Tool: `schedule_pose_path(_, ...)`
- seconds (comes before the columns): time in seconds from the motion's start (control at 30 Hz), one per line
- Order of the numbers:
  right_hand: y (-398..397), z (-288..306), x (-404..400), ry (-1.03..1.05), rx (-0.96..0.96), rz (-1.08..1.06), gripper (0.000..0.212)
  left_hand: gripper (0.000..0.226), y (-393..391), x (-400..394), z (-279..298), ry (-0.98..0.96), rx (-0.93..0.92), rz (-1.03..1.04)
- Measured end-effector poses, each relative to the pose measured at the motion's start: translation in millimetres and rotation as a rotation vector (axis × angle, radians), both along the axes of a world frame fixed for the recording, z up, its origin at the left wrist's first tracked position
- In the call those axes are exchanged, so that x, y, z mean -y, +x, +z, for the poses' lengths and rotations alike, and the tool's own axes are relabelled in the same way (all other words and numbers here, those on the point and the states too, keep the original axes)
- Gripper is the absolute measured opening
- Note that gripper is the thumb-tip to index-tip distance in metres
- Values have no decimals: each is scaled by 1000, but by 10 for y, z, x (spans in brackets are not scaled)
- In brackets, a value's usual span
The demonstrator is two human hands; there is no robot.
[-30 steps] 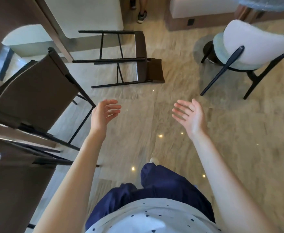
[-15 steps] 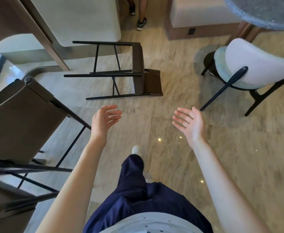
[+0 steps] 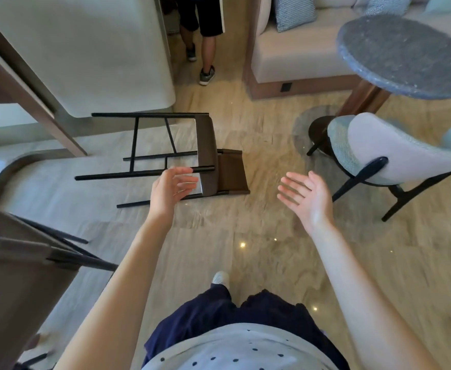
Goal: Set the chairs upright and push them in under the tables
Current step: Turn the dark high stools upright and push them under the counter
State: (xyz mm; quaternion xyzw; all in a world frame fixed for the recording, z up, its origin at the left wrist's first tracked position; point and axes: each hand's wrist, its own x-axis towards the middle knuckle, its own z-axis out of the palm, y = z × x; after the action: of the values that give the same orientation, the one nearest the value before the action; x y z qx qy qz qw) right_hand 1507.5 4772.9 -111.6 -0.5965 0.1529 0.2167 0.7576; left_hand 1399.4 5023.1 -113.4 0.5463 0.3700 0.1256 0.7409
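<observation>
A dark brown bar stool (image 3: 208, 153) with black metal legs lies on its side on the marble floor, legs pointing left toward the pale counter (image 3: 90, 54). My left hand (image 3: 169, 190) hovers in front of its seat edge, fingers loosely spread, holding nothing. My right hand (image 3: 305, 200) is held out palm up to the right of the stool, fingers straight and empty. Neither hand touches the stool. Another brown stool (image 3: 21, 273) stands upright at the lower left.
A pale upholstered chair (image 3: 395, 153) with black legs stands at the right under a round grey stone table (image 3: 405, 54). A beige sofa (image 3: 293, 49) runs behind. Another person's legs (image 3: 205, 49) stand in the passage beyond the counter.
I have walked forward: the fallen stool is nearer and now lies just behind my left hand. The upright stool at left has slid toward the lower left of view.
</observation>
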Motion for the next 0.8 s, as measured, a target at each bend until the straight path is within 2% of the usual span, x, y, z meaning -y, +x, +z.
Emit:
schedule_pose_path(0.4,1136,-146,-255,-53,-66,-18,46,32,1085,-275,-176,-38,-64,14)
schedule_pose_path(0.8,2895,-339,111,-102,-130,180,47,34,2406,309,-507,-90,-77,193)
